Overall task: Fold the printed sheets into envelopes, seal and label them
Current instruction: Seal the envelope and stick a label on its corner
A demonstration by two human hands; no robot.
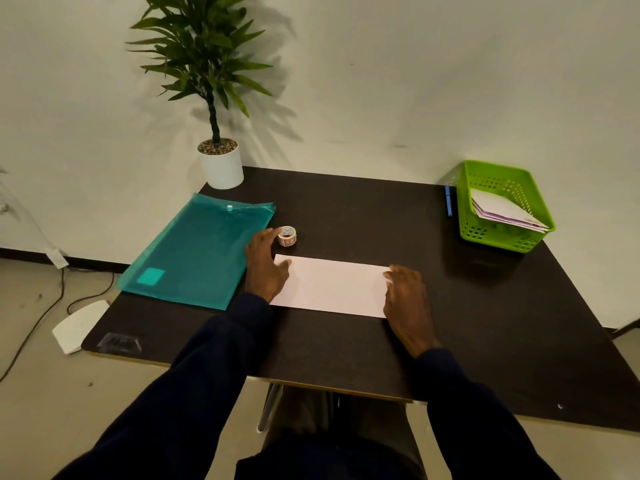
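The folded sheet (330, 287) lies flat on the dark table (363, 216) straight in front of me, a long pale strip running from left to right, and I have one hand at each end of it. My left hand (266, 268) is spread, fingers straight and apart, clasping nothing: the heel of it sits at the sheet's left edge, my thumb rests on the near top corner of the paper, and my forefinger reaches out to the small roll of stickers (287, 236) that stands just beyond the sheet; whether the fingertip touches the roll I cannot tell. My right hand (407, 299) lies over the right end of the sheet, fingers loosely bent and pressing down on the paper's edge, not closed round anything. So the sheet spans the gap between my two hands, pinned at both ends and not lifted. To my left, just beside my left hand, lies a teal plastic folder (197, 251). At the far right corner stands a green basket (491, 235) with finished envelopes (502, 209) leaning inside it, and a blue pen (448, 202) lies just to its left.
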